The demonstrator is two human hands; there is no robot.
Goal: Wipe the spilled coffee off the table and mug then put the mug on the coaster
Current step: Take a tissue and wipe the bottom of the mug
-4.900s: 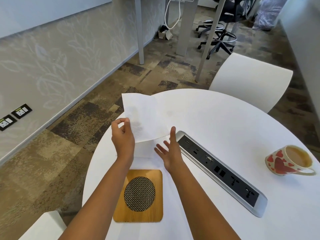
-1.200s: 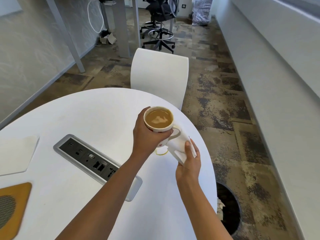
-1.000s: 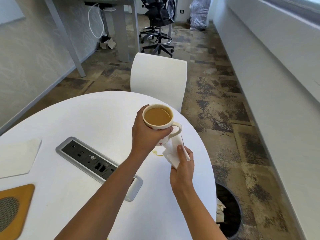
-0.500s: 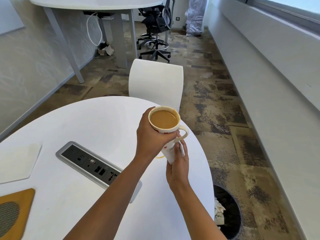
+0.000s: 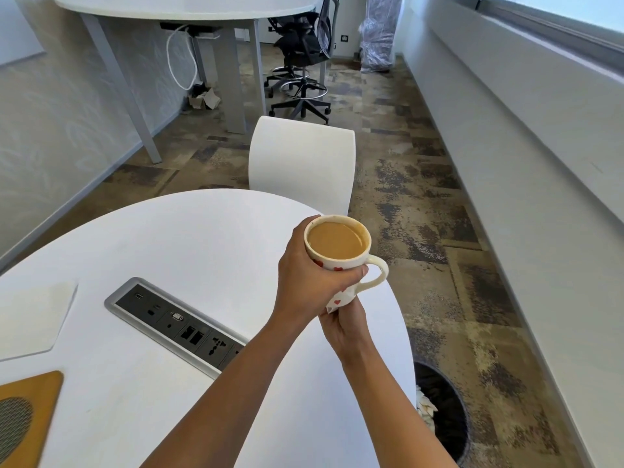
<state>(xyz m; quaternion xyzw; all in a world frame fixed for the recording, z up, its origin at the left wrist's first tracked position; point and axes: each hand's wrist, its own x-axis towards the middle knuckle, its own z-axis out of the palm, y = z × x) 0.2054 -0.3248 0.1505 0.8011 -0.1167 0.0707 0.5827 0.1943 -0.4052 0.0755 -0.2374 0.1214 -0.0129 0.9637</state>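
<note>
My left hand (image 5: 305, 282) grips a white mug (image 5: 337, 244) with red hearts, full of milky coffee, and holds it upright above the right side of the round white table (image 5: 169, 238). My right hand (image 5: 344, 327) is tucked under the mug's base, its fingers curled up against it. Only a small white corner of the tissue (image 5: 329, 310) shows there. The hands hide the table under the mug, so no spill can be seen. The wooden coaster (image 5: 30, 396) with a round mesh centre lies at the table's near left edge.
A spare white napkin (image 5: 33, 319) lies left of a recessed socket panel (image 5: 179, 327) in the tabletop. A white chair (image 5: 300, 163) stands behind the table. On the floor to the right is a black bin (image 5: 445, 413) with crumpled paper.
The mug has risen slightly in my left hand. My right hand has slid from beside the handle to under the mug's base, and the tissue is now almost hidden.
</note>
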